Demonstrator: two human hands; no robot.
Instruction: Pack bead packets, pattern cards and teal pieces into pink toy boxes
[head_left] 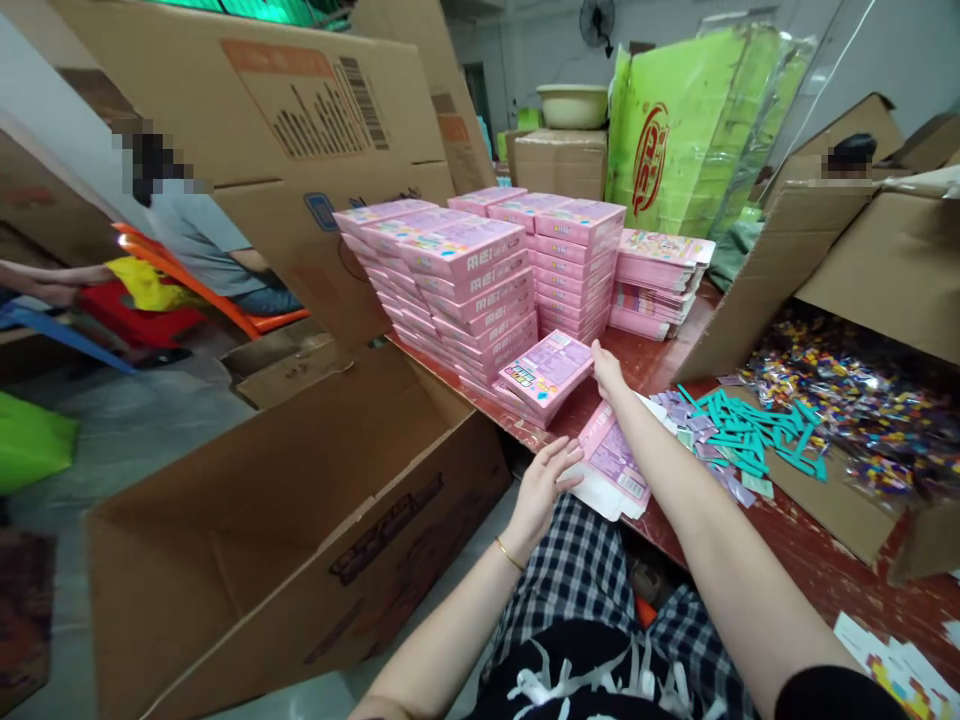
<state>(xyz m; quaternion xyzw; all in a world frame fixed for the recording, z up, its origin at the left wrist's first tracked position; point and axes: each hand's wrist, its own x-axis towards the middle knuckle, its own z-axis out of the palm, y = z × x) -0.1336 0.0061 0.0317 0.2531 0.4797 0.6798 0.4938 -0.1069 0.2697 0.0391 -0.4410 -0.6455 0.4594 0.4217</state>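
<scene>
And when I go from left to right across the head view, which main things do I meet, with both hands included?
Bright green item, open cardboard carton, left hand, right hand, teal sticks, printed paper.

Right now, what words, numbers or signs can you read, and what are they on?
"MEi": sides of the stacked pink boxes.
Too blurred or small to read: their top print, the pink box with white flaps, tall carton, open carton, and the green carton's red sign.
No numbers are readable.
</scene>
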